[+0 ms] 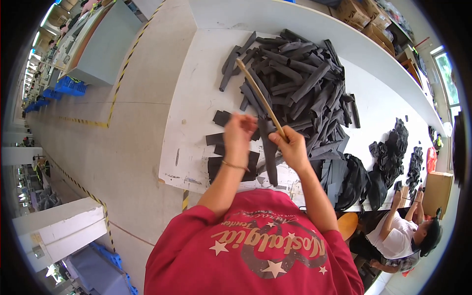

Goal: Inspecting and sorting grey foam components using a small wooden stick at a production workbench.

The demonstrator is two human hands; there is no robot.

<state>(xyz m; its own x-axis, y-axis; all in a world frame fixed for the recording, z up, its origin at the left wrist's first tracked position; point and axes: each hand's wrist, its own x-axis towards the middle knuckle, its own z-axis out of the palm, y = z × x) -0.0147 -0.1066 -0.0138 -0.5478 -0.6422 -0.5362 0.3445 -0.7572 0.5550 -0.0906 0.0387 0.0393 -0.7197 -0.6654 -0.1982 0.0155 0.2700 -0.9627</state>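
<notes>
My right hand [293,147] is closed around the lower end of a thin wooden stick [256,92], which slants up and left over the pile. A dark grey fabric tube [269,155] hangs between my hands, close beside the right fingers; whether they grip it too is unclear. My left hand [239,132] is raised just left of the tube, its curled fingers smeared by motion. Beyond both hands lies a big heap of dark grey fabric tubes [309,78]. Flat dark fabric pieces [216,167] lie under and beside my left forearm.
The white table [189,98] has a raised board [295,17] along its far side. Black fabric bundles [351,182] and smaller black heaps [393,142] lie to the right. At lower right a person in a white shirt [396,236] works beside a cardboard box [437,191].
</notes>
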